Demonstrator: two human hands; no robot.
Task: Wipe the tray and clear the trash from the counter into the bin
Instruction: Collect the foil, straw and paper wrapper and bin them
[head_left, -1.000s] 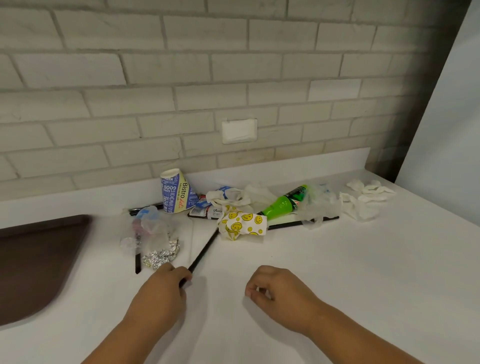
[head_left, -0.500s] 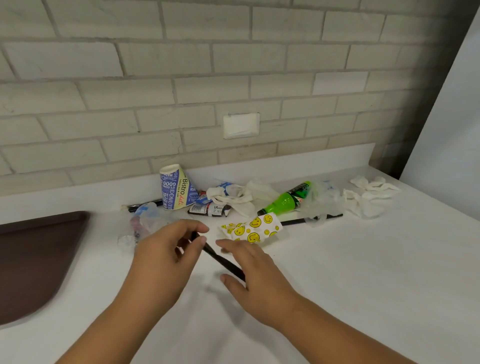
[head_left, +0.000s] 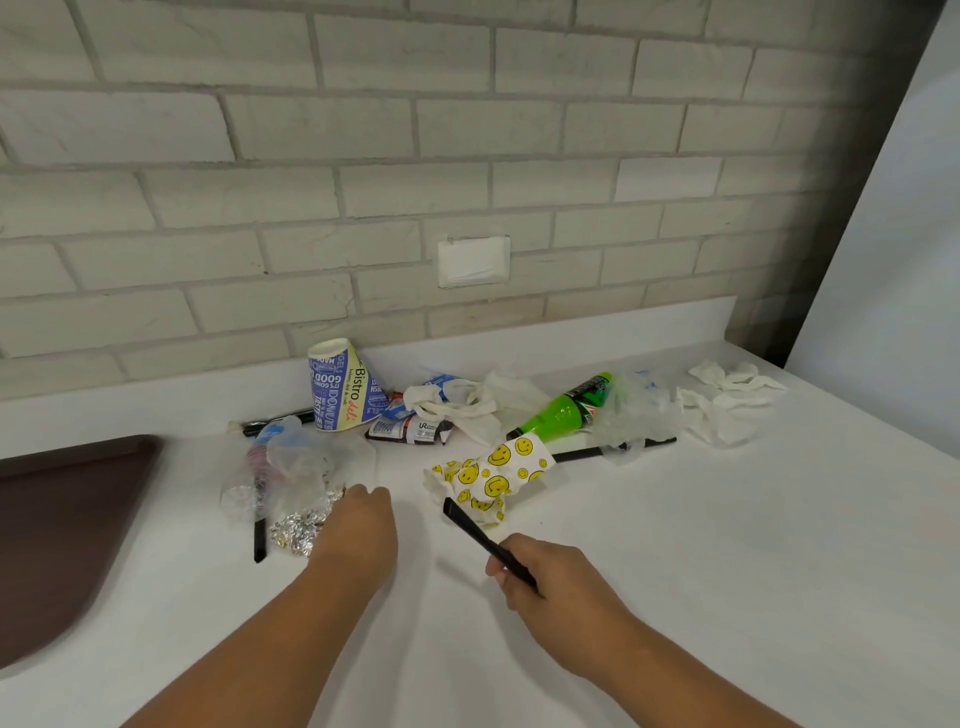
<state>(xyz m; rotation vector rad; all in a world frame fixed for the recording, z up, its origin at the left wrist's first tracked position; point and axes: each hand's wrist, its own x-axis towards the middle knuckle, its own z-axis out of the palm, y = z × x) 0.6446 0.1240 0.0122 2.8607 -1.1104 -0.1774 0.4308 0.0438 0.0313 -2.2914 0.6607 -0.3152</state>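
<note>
On the white counter (head_left: 675, 571), a dark tray (head_left: 62, 545) is seen at the left edge, apart from the trash (head_left: 415, 431) — paper cup (head_left: 343, 387), green bottle (head_left: 563, 413), smiley wrapper (head_left: 493, 475) — heaped by the wall (head_left: 363, 182); the left hand (head_left: 358, 530) is laid against crumpled foil (head_left: 298, 530), its grip hidden. A black straw (head_left: 474, 534) is pinched in the right hand (head_left: 550, 577).

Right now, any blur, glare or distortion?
Head view: the dark brown tray is soft-edged at left; the pale brick wall bows from the wide lens; the crumpled silver foil glints; right hand and thin black straw are sharp.
</note>
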